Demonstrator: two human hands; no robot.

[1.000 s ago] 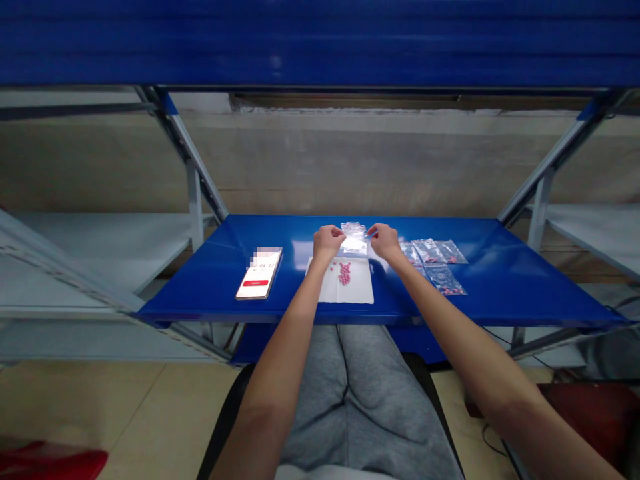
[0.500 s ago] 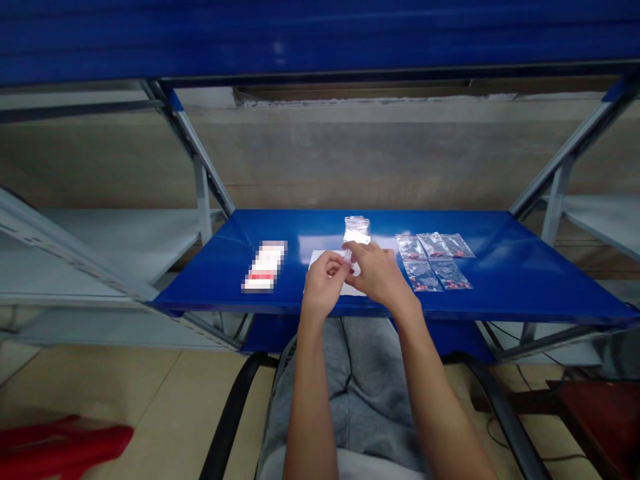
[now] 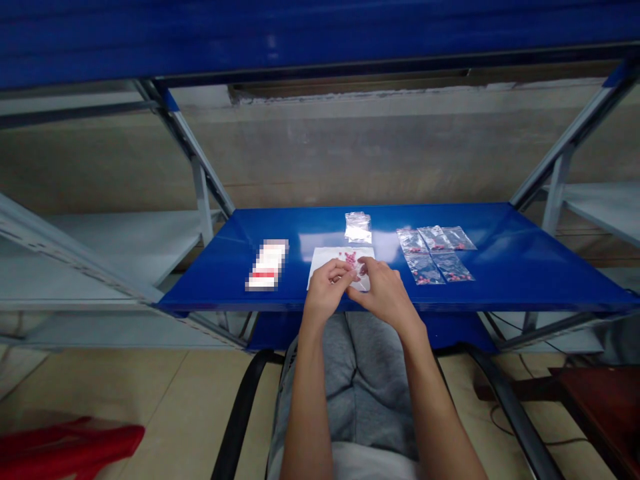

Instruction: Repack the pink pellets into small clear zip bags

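Note:
My left hand [image 3: 327, 285] is over a white sheet [image 3: 320, 259], its thumb and fingertips pinched together. A small see-through plastic bag seems to be between them, but I cannot make it out clearly. My right hand [image 3: 385, 290] is just beside it, with thumb and fingers curved and apart. Small pinkish-red pieces [image 3: 351, 258] lie in a loose heap on the sheet, just beyond my fingertips. Behind the sheet is a stack of clear plastic bags [image 3: 358, 228]. To the right, several clear bags [image 3: 429, 268] lie flat with small red pieces inside.
A pixelated white and red item [image 3: 267, 265] lies on the left of the blue table [image 3: 210, 273]. A blue shelf [image 3: 320, 37] spans overhead. Metal posts [image 3: 197, 160] stand at the sides. Black chair armrests [image 3: 245, 407] flank my legs.
My hands have drawn slightly back towards me, and the red pieces on the sheet now show. My right fingers have parted from the left ones. The view has tilted slightly.

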